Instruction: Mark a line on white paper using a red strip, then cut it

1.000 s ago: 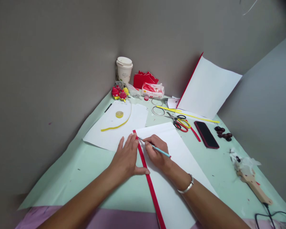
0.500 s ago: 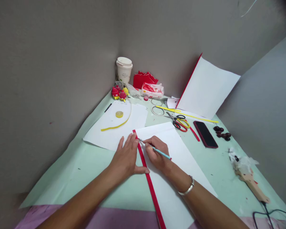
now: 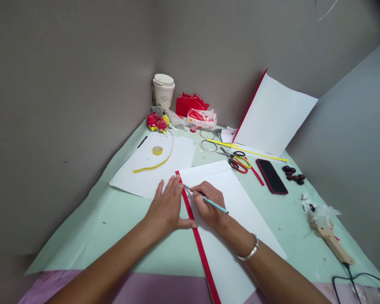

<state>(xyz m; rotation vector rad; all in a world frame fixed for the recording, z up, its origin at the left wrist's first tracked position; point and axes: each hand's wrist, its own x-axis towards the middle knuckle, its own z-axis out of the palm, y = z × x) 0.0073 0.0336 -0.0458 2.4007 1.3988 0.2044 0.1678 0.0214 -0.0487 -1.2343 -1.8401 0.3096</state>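
Grey walls corner a mint-green table [image 3: 91,236] strewn with paper.

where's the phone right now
In the head view the phone lies face up on the green table cover, right of centre, between the scissors and the dark beads.

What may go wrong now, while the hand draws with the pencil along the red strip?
1. The left hand presses only the far part of the red strip; the near part lies free and may swing, bending the line.
2. The pencil tip runs close to the left fingers and may bump them.
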